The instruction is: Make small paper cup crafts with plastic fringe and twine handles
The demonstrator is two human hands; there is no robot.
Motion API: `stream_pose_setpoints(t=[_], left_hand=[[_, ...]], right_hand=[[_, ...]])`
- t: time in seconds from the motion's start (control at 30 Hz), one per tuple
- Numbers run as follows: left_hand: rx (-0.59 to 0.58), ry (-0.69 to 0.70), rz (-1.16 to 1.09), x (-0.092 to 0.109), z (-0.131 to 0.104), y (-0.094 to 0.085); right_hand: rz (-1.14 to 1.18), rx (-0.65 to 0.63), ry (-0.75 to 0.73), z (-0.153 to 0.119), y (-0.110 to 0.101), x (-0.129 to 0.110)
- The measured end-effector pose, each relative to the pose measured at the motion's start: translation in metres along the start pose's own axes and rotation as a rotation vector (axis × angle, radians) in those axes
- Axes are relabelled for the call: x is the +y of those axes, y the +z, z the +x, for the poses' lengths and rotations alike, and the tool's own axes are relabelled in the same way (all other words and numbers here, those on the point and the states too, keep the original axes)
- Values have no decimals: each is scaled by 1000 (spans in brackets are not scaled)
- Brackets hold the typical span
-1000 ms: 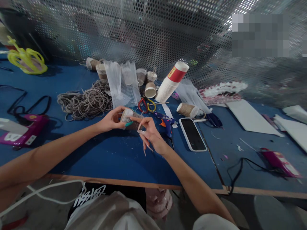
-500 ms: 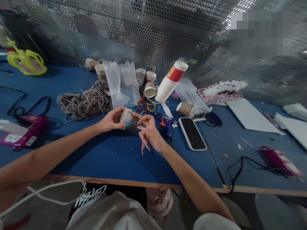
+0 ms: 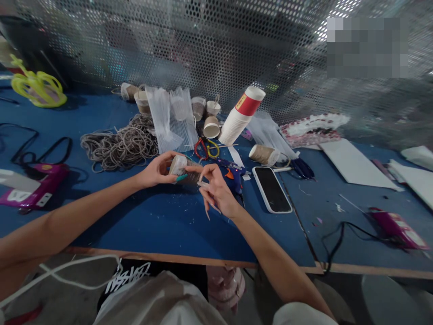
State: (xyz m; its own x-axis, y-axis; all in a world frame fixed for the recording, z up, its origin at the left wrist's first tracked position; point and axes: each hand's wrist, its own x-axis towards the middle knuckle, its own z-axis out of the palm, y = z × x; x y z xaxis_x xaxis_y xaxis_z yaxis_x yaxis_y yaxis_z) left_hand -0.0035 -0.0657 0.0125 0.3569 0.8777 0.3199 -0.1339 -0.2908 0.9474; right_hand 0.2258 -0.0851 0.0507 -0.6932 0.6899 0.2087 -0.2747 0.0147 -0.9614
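Note:
A cord-wrapped paper cup [image 3: 178,165] with a white lace-like band lies on its side just above the blue table. Its left end is in my left hand [image 3: 156,172], with fingers over the top and the thumb along the near side. My right hand [image 3: 216,189] lays its outstretched index finger on the band, while its other fingers are spread below and hold nothing I can see. Behind the cup are red-and-yellow-handled scissors [image 3: 202,149] and a blue glue gun [image 3: 237,174].
Grey cord [image 3: 123,142] lies heaped behind my left hand, beside sheer white ribbon [image 3: 162,119]. Stacked paper cups [image 3: 237,122] lean at the back near several wrapped cups. To the right are a phone [image 3: 272,189] and another wrapped cup [image 3: 262,155]. A metal mesh [image 3: 219,45] bounds the table's back.
My right index finger has moved across onto the white band, and the rest of that hand has shifted slightly right. My left hand keeps the cup in nearly the same place.

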Motion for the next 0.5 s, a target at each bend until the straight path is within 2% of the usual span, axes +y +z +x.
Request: stream_pose_setpoints(t=[0.37, 0.5], left_hand=[[5, 15, -48, -1, 0, 1], [-17, -11, -28, -3, -2, 2]], right_hand=[[17, 8, 0, 2, 0, 16], [16, 29, 45, 4, -2, 14]])
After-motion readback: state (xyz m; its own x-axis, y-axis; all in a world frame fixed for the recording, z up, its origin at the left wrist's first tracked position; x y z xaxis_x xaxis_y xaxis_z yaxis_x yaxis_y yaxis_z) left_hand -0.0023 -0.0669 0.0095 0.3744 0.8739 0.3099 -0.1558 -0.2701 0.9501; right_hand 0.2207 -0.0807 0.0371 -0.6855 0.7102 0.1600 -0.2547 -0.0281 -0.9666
